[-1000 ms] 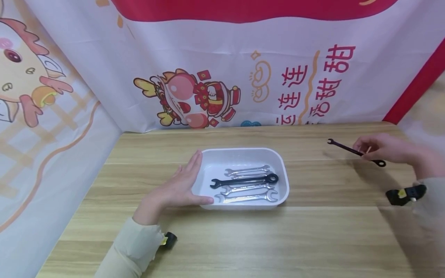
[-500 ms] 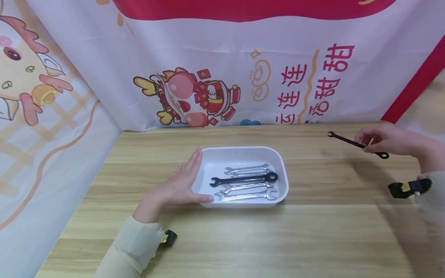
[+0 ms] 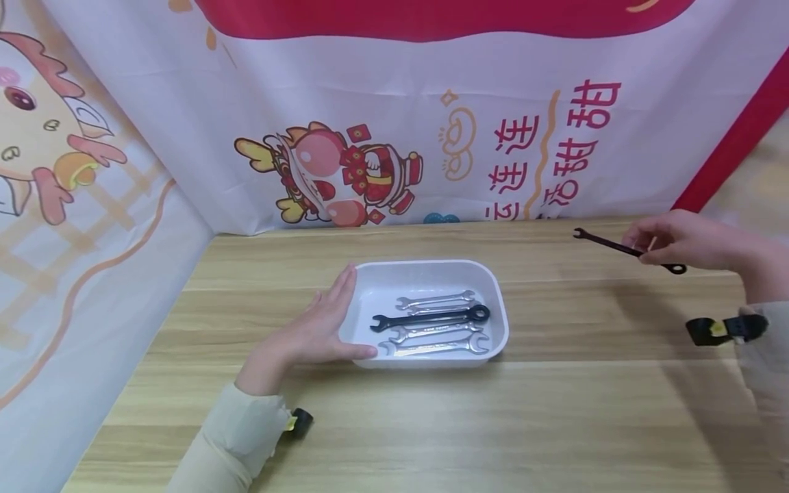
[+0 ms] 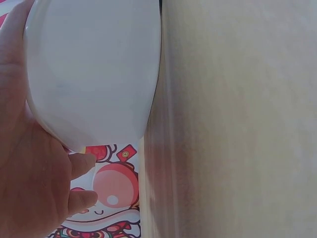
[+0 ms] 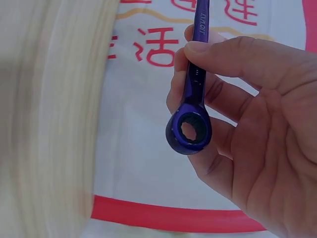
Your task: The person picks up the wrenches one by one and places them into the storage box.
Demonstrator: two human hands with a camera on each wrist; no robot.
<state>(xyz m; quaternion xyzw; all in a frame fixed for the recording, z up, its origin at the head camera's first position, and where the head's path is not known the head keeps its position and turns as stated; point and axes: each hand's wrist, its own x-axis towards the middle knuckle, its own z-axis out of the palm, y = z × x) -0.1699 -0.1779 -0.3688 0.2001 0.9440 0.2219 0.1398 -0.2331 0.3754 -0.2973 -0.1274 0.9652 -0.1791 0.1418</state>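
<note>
My right hand point(image 3: 678, 239) pinches a dark combination wrench point(image 5: 190, 126) by its shaft, thumb against fingers, above the right side of the table. Its open end points left, its ring end toward my palm. At the left end of a white plastic box point(image 3: 425, 363), my left hand point(image 3: 314, 335) rests spread, with the thumb along the front rim and the fingers straight at the back corner. Inside the box lie a black combination wrench point(image 3: 431, 318) and several silver open-end wrenches point(image 3: 431, 348). The left wrist view shows the box's outer wall point(image 4: 94, 74) beside the left hand.
The wood-grain table point(image 3: 419, 431) carries the box near its middle. A printed cloth point(image 3: 203, 137) with cartoon figures and red lettering hangs behind the table and along its left side.
My right hand has risen slightly and moved toward the back of the table with the wrench. My left hand and the box have stayed in place.
</note>
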